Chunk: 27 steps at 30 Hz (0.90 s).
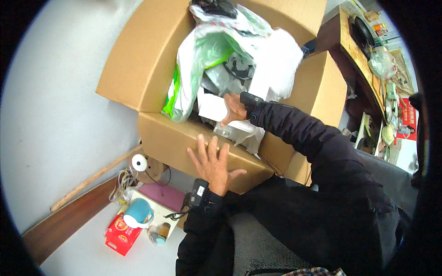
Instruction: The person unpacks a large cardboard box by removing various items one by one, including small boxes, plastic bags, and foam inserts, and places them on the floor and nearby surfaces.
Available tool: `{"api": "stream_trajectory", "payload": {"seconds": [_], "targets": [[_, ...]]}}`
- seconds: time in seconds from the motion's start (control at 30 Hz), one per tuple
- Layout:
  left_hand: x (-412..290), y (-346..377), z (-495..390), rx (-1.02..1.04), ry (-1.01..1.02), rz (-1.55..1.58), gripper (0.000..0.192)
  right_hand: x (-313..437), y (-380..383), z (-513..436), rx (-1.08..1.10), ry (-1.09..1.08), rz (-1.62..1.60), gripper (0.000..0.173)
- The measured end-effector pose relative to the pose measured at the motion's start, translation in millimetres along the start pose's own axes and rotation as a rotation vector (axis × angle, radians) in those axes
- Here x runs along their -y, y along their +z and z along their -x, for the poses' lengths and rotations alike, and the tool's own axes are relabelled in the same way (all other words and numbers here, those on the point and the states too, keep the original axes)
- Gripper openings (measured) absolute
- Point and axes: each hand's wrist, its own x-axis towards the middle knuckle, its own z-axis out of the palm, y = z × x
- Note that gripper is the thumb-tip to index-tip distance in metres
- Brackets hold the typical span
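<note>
A large open cardboard box stands before me, filled with plastic bags and white packaging. My left hand lies with spread fingers on its near flap. Inside the box, my right hand touches a white piece of packaging, thumb apart from the fingers; whether it grips the piece I cannot tell. A white and green plastic bag leans along the left side of the box. Clear plastic lies in the middle, and a bulky white item rests at the right. A black bag sits at the far end.
Left of the box are a wooden stick, a blue mug, a red carton, a small jar and a bundle of cords. At right stands a wooden-topped counter with a pan and a cabbage.
</note>
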Motion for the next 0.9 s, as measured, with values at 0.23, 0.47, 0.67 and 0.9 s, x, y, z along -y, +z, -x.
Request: {"api": "stream_trajectory", "payload": {"seconds": [0.23, 0.47, 0.67, 0.9], "targets": [[-1.4, 2.7, -3.8, 0.028, -0.004, -0.027, 0.093, 11.3, 0.2, 10.4, 0.037, -0.023, 0.028, 0.111], [-2.8, 1.5, -5.1, 0.038, -0.011, -0.100, 0.097, 33.0, -14.1, 17.3, 0.011, -0.104, 0.094, 0.113], [-1.3, -2.9, -2.1, 0.045, 0.011, -0.154, 0.102, 55.4, -46.8, 35.9, -0.242, -0.096, 0.082, 0.107], [1.5, -0.4, -1.0, 0.045, 0.011, -0.139, 0.104, 95.8, -82.6, 85.1, -0.246, -0.125, 0.242, 0.104]]}}
